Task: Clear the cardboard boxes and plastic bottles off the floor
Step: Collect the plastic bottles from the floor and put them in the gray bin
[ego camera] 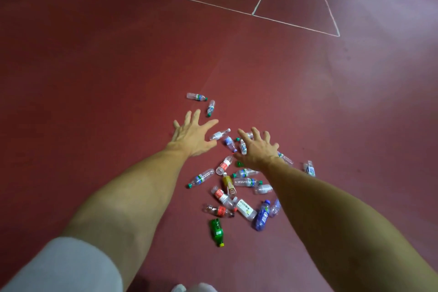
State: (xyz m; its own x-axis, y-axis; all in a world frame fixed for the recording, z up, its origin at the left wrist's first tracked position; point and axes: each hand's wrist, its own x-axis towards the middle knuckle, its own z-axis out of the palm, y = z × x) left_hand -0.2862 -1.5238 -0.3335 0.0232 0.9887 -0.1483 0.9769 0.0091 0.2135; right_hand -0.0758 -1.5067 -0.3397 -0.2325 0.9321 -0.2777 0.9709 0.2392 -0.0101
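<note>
Hovering empty, left hand (pixel 192 136) and right hand (pixel 258 149) splay over bottles (pixel 224 165) on red floor (pixel 94 66).

A cluster of bottles (pixel 246 208) was found lying on the floor (pixel 94 78). A pair of bottles (pixel 196 96) was noted apart, behind the cluster and to its left. A single bottle (pixel 310 168) was recorded apart on the right. The left hand (pixel 192 136) was seen between pair and cluster, and the right hand (pixel 258 149) over the cluster's far end.

Head-worn camera looks forward and down onto the floor (pixel 94 66).
</note>
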